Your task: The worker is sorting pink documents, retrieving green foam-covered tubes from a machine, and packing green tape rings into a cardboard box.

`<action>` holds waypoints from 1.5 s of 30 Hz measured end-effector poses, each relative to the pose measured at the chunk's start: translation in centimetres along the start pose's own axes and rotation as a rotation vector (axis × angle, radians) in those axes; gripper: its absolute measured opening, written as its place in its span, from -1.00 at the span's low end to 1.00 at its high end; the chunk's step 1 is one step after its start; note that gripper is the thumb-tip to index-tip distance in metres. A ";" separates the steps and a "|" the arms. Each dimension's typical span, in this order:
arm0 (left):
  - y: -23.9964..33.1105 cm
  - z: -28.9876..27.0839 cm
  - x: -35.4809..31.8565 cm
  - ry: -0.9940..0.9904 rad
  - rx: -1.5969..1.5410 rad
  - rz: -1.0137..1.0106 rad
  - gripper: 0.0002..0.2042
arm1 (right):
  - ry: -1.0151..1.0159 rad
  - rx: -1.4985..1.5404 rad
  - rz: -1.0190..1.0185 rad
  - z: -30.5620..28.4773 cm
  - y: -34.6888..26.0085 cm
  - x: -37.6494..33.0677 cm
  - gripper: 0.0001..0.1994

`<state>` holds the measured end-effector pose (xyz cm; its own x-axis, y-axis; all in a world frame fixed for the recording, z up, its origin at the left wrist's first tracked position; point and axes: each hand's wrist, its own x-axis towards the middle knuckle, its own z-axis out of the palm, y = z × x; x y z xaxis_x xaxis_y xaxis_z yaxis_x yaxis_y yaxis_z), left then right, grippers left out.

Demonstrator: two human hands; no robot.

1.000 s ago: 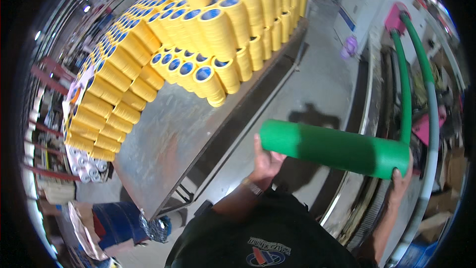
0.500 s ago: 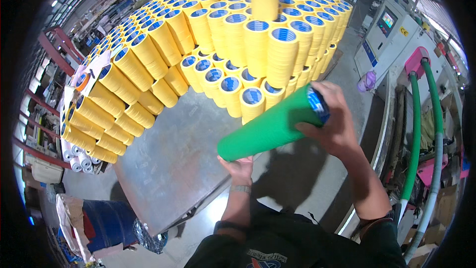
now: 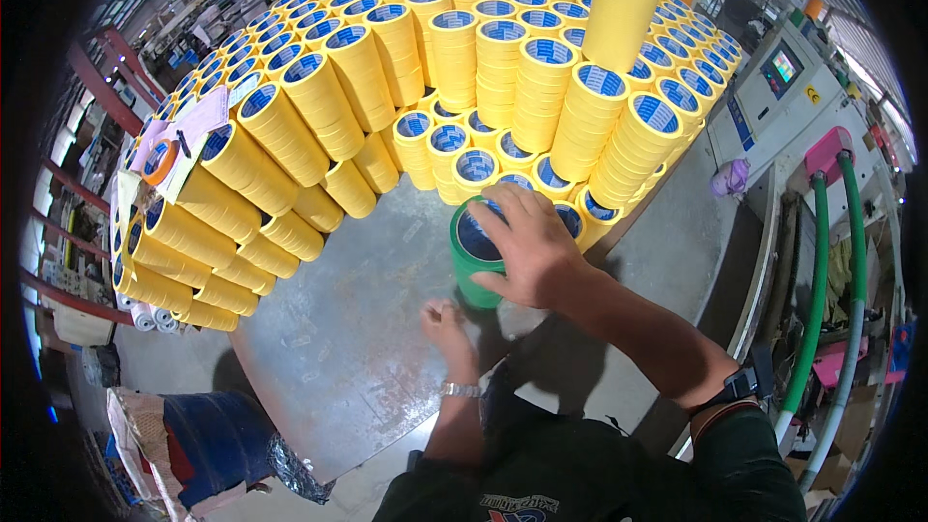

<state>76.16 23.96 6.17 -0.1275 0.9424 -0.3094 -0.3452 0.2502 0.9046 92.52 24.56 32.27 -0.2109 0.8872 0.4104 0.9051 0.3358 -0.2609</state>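
Note:
A tall green stack of tape rolls with a blue-lined core stands upright at the near right part of the grey metal table. My right hand grips its top rim, fingers over the core and thumb on the near side. Just left of the stack, my left hand is apart from it, fingers curled in and nothing visible in them. Right behind the green stack rise many yellow tape stacks with blue cores, some in a lower layer and others stacked higher.
A taller yellow column stands on the stacks at the back right. Papers and an orange ring lie on the left stacks. A blue drum is at the lower left; green hoses and a machine cabinet are on the right.
The green stack has gone from tilted in both hands to upright on the table. My left hand has let go of its lower end; my right hand has moved left with the top.

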 end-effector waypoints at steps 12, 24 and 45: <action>18.2 7.7 -1.2 -0.539 0.590 0.677 0.12 | 0.139 0.442 -0.173 1.3 1.7 -1.6 -0.81; 18.3 8.7 -4.1 -0.329 0.596 0.958 -0.28 | 0.563 0.972 0.504 -7.9 9.2 -12.8 -0.74; -20.6 25.5 -39.7 -1.987 0.948 -0.303 -0.42 | 1.202 -0.127 2.730 -3.7 -34.6 -88.1 -0.64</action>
<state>112.06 -12.93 7.32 0.8630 -0.3395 -0.3740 0.3277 -0.1870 0.9261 81.17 -66.44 8.38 0.3573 -0.8811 -0.3100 -0.8330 -0.1505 -0.5323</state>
